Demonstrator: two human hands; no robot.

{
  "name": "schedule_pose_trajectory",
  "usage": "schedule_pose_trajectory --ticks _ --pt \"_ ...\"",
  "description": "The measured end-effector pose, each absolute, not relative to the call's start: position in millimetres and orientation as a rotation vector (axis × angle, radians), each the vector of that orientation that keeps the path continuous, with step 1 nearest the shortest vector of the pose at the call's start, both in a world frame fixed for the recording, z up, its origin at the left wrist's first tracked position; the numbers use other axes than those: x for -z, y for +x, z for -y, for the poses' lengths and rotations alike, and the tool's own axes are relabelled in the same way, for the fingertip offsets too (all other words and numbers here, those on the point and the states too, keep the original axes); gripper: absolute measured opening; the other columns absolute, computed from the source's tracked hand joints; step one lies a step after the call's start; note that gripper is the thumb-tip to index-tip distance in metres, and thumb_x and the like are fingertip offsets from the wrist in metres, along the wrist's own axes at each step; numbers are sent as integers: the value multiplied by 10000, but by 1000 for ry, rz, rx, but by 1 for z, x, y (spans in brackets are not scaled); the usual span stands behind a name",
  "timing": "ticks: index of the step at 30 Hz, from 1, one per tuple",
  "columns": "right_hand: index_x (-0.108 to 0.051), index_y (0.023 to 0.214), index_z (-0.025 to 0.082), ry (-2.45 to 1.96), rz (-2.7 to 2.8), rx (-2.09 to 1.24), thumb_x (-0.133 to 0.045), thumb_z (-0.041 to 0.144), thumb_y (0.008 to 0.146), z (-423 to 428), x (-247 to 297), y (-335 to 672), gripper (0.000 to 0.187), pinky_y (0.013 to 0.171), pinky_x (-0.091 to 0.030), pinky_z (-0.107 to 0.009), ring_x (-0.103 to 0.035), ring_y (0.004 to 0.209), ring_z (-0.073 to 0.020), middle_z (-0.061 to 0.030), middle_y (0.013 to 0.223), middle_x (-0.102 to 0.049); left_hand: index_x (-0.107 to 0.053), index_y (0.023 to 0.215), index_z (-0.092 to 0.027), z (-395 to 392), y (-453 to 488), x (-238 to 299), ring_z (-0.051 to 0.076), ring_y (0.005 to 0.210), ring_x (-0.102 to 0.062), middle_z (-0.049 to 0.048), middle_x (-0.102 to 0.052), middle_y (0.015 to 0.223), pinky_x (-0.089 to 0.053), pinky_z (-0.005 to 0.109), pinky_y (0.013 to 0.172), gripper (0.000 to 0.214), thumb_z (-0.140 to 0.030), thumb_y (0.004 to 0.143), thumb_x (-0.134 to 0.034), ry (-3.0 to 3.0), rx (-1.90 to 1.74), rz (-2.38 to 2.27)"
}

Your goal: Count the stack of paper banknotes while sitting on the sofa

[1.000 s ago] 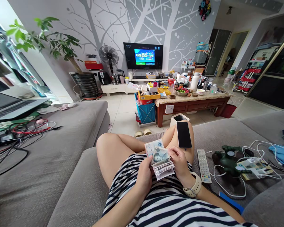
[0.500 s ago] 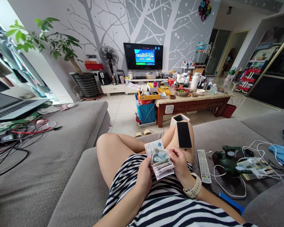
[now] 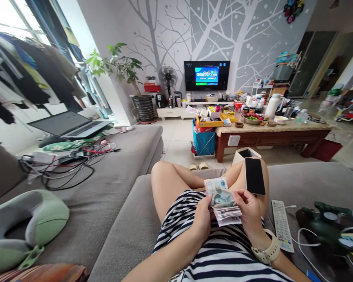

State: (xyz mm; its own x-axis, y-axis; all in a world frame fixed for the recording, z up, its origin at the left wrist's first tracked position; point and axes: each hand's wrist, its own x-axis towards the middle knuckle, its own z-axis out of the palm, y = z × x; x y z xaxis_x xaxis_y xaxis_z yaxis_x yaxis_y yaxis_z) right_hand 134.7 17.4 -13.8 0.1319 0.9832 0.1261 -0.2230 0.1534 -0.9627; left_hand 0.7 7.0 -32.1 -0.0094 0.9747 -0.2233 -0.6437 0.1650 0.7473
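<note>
A stack of banknotes (image 3: 223, 198) rests between my two hands above my lap, its notes fanned at the lower edge. My left hand (image 3: 203, 214) grips the stack's left side, thumb on top. At the right edge, my right hand (image 3: 247, 207) pinches the notes between thumb and fingers; a watch with a pale strap (image 3: 267, 247) is on that wrist. Just beyond the right hand, a smartphone (image 3: 254, 176) with a dark screen lies on my thigh. A white remote control (image 3: 282, 225) lies on the sofa to the right.
Dark green device (image 3: 329, 223) and white cables lie at the right. On the sofa's left part are a neck pillow (image 3: 47, 215), tangled cables (image 3: 73, 164) and a laptop (image 3: 76, 127). Ahead stands a crowded coffee table (image 3: 270, 131), with a bin (image 3: 238, 156) before it.
The view has turned to the left, so the neck pillow and hanging clothes now show and everything sits further right. Both hands keep hold of the banknotes, with little visible movement.
</note>
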Motion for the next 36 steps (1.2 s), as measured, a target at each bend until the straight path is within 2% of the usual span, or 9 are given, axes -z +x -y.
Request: schedule_pose_trajectory --ticks 4,8,18,30,36 --pt "-662 747 181 -1005 993 -1149 -750 472 727 -14 11 135 305 514 -438 -261 -541 556 -168 -5 623 -627 -726 804 -117 -5 1 31 277 807 -691 89 -765 797 -517 373 781 292 -389 751 -635 523 -1398 -838" --pt "-656 740 178 -998 984 -1167 -760 485 711 -10 8 135 326 504 -449 -260 -543 553 -169 -13 628 -629 -726 813 -116 -5 2 29 283 845 -683 88 -759 789 -506 378 806 291 -383 731 -642 499 -1386 -830" --pt "-631 745 196 -935 1067 -1175 -707 459 799 -10 17 141 279 517 -422 -224 -481 568 -141 22 624 -559 -728 812 -113 -8 2 33 292 899 -674 90 -756 806 -477 420 885 277 -359 707 -655 488 -1388 -832" --pt "-627 781 202 -987 1033 -1243 -728 501 753 -1 10 140 317 508 -465 -247 -533 555 -163 1 662 -618 -736 841 -98 -2 4 27 305 916 -684 117 -761 849 -481 429 898 318 -358 669 -671 411 -1403 -837" --pt "-646 808 218 -975 926 -1342 -783 470 707 -2 18 143 304 438 -416 -223 -532 537 -150 13 670 -615 -739 784 -91 6 5 14 316 897 -688 133 -761 843 -493 432 876 315 -369 670 -644 424 -1407 -851"
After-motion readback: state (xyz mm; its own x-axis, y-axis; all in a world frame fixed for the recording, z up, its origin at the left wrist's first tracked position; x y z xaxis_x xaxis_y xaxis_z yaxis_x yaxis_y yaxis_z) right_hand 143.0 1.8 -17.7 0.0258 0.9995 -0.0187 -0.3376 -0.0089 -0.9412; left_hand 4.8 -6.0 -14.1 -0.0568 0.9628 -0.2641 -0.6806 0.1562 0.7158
